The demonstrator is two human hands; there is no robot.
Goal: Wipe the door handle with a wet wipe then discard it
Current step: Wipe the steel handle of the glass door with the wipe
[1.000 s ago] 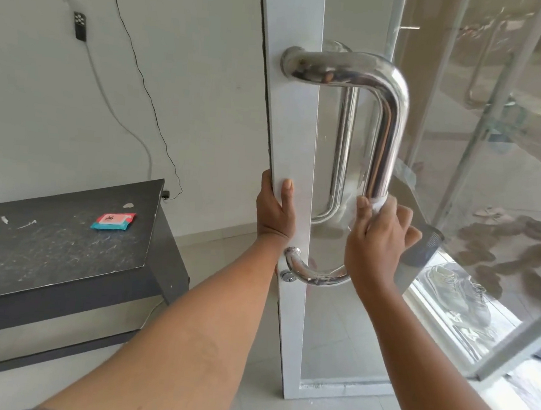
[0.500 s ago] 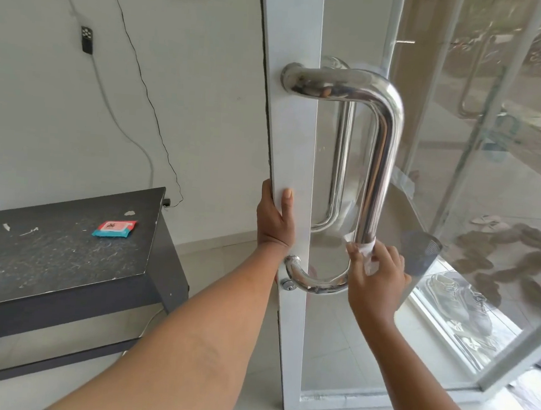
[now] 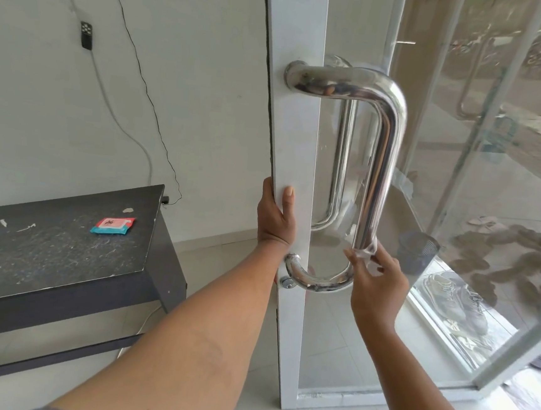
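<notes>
- Far left: dark bench point(image 3: 62, 252) against the wall, carrying a small red-and-teal wipe packet point(image 3: 112, 225) near its back right corner; untouched, well apart from both hands.
- Left of centre: white door frame point(image 3: 294, 125), gripped at its edge by the left hand point(image 3: 276, 220); fingers curled closed round the frame edge, thumb flat on the front face, steadying the door. No wipe in this hand.
- Centre: polished steel door handle point(image 3: 386, 156), a D-shaped pull bolted to the frame at top and bottom; long axis vertical, lower end curving back toward the frame just below the left hand.
- Right of centre: wet wipe point(image 3: 371, 254), thin and translucent, pinched against the lowest stretch of the straight bar, just above the bend.
- Right hand point(image 3: 378, 284) directly below and slightly right of the wipe; fingers point(image 3: 351, 256) partly closed, tips pressing the wipe onto the metal, not wrapped fully round the bar.
- Key relation: unwiped curve lying down and to the left of the fingertips, toward the frame; right hand nearer to it and already in contact. Judged stage: late in the wiping stroke, lower bend probably remaining.
- Far right: dark mesh bin point(image 3: 417, 252) seen through the glass, beyond the right hand; a likely place for discarding, though not certain.
</notes>
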